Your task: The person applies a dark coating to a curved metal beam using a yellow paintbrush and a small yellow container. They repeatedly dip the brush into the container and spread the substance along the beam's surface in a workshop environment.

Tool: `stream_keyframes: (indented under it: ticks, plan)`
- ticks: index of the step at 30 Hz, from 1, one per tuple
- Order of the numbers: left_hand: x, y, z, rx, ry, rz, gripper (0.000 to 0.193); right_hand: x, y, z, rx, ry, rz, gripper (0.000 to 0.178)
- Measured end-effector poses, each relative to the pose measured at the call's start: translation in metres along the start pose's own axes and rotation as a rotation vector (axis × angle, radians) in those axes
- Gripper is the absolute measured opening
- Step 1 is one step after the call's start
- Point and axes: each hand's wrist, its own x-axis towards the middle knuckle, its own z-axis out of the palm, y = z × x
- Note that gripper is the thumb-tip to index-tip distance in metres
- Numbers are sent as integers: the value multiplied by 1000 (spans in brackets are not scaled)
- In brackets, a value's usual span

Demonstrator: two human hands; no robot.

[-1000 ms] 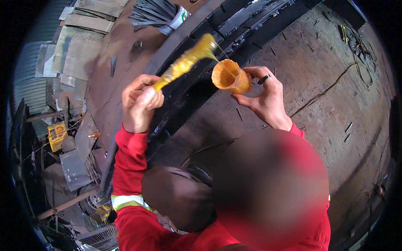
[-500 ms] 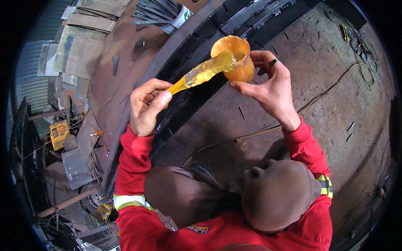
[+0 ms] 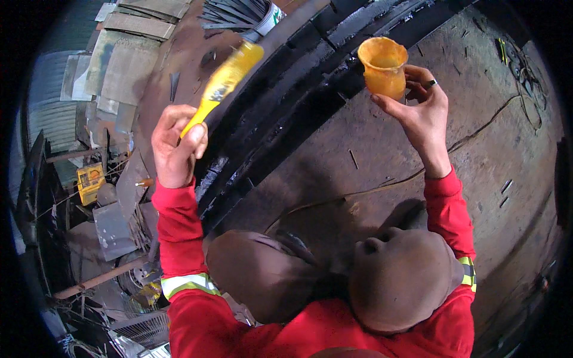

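Observation:
My left hand is closed around the yellow handle of a paintbrush. The brush tilts up and to the right, its head smeared with glossy yellow stuff and slightly blurred. On the right, my right hand grips an amber, flared-rim cup by its side, with the thumb at its base. The cup stands roughly upright in the air, mouth toward me; its inside walls look coated. Brush and cup are well apart. Below them runs a long, glossy black beam.
A white bucket of dark flat strips stands at the far edge. Flat boards lie far left. Nearer left are a yellow case, scrap metal and a wire guard. A cable crosses the rusty floor at right.
The brush has come out of the cup and swung up and left with my left hand. My right hand has moved right and slightly up, still holding the cup.

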Motion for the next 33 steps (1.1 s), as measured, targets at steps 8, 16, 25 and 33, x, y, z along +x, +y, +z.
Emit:
stream_keyframes:
  ticks: [8, 16, 25, 33]
  plan:
    - [35, 9, 22, 1242, -174, 554, 17, -5, 4, -4, 29, 55, -12, 62]
    - [10, 34, 30, 1716, -269, 508, 15, -10, 3, -15, 26, 62, 13, 56]
    - [52, 8, 54, 1541, -224, 704, 14, -12, 4, -9, 104, 84, -30, 58]
    - [35, -9, 59, 1518, -134, 601, 12, -12, -7, -6, 93, 15, -96, 59]
